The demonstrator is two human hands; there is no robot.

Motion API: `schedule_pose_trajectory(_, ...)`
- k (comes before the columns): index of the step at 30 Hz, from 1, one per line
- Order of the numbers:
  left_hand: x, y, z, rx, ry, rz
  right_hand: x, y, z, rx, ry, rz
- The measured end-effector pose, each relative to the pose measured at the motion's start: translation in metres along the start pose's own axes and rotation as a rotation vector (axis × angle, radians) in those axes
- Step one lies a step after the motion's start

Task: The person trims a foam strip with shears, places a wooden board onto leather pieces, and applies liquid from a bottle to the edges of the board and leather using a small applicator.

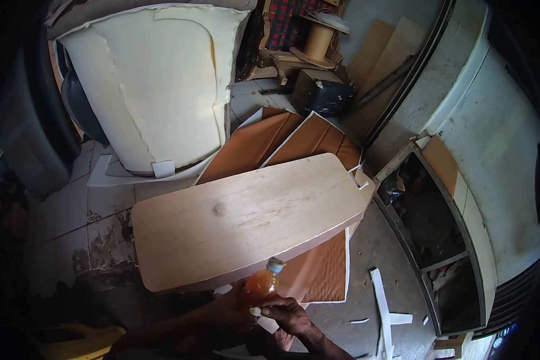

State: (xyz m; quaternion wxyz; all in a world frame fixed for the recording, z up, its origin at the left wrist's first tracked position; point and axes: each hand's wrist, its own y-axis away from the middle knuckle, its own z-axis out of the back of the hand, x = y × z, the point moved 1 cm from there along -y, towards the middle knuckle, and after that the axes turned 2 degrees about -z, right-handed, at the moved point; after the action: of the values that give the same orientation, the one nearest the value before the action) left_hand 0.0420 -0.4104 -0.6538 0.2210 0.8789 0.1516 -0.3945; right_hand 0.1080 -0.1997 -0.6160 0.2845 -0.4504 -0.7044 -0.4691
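A clear plastic bottle (262, 283) of amber-orange liquid stands tilted in front of me, its pale cap (275, 265) on top. My left hand (233, 307) comes in from the lower left and is closed round the bottle, partly lost in shadow. From the lower right, my right hand (287, 314) has its fingers curled against the bottle's lower part. A small white spot shows by the right fingertips; I cannot make out what it is. Just beyond the bottle lies a long wooden board (246, 216) with rounded corners and a pale edge.
Brown quilted upholstery pieces (318, 270) lie under and behind the board. A large cream foam-covered seat part (150, 90) stands at the back left. White scraps (381, 312) litter the floor at right, near a metal-framed opening (432, 234). A spool (319, 42) stands behind.
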Motion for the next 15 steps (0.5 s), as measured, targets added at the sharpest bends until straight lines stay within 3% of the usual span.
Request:
schedule_pose_trajectory(2, -0.018, 0.002, -0.005, -0.094, -0.019, -0.024, 0.016, -0.001, -0.001, 0.056, 0.205, -0.136)
schedule_pose_trajectory(3, -0.023, 0.005, 0.001, -0.188, -0.375, -0.126, 0.017, -0.005, 0.003, 0.062, 0.204, -0.135)
schedule_pose_trajectory(4, -0.025, 0.01, 0.006, -0.28, -0.731, -0.218, 0.018, -0.009, 0.009, -0.013, 0.133, 0.109)
schedule_pose_trajectory(5, -0.021, 0.015, 0.011, -0.288, -0.727, -0.204, 0.018, -0.008, 0.014, -0.09, 0.059, 0.344)
schedule_pose_trajectory(7, -0.013, 0.021, 0.018, -0.443, -0.635, -0.049, 0.029, -0.007, 0.023, -0.301, -0.117, 0.354)
schedule_pose_trajectory(8, -0.017, 0.025, 0.017, -0.444, -0.635, -0.042, 0.028, -0.007, 0.034, -0.436, 0.031, 0.29)
schedule_pose_trajectory(10, -0.036, 0.033, 0.006, -0.436, -1.024, 0.068, 0.038, -0.014, 0.028, -0.482, 0.183, 0.227)
schedule_pose_trajectory(11, -0.03, 0.035, 0.006, -0.429, -1.023, 0.075, 0.043, -0.017, 0.024, -0.522, 0.338, 0.162)
schedule_pose_trajectory(13, -0.017, 0.039, 0.008, -0.478, -0.976, -0.142, 0.037, -0.024, 0.015, -0.535, 0.43, 0.072)
schedule_pose_trajectory(15, -0.013, 0.04, 0.014, -0.463, -1.009, -0.147, 0.023, -0.034, 0.015, -0.41, 0.518, 0.049)
